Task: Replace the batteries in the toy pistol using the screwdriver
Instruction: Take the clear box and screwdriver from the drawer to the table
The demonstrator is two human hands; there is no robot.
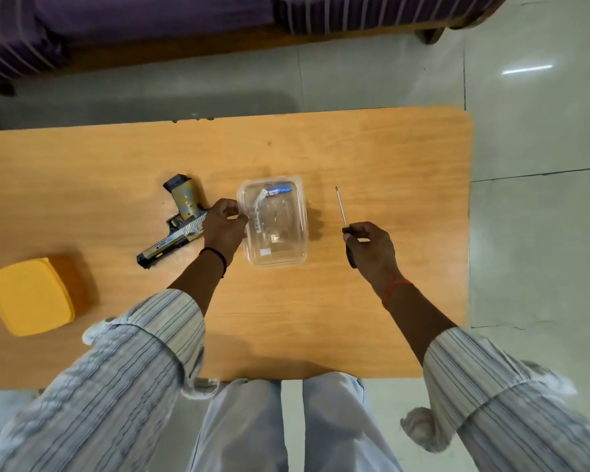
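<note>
The toy pistol [178, 223], gold and silver with a black muzzle, lies flat on the wooden table [372, 158] with its grip pointing away from me. To its right stands a clear plastic container [286, 247] holding a blue battery [280, 190] and a white-wrapped item. My left hand [222, 229] pinches the container's left rim, and part of the pistol is hidden behind it. My right hand [370, 248] grips the black handle of the screwdriver [341, 207], whose thin metal shaft points away from me, right of the container.
A yellow lid or box [31, 294] lies at the table's left near edge. A purple striped sofa [150, 25] stands beyond the table. Tiled floor runs to the right. My knees sit below the table's near edge.
</note>
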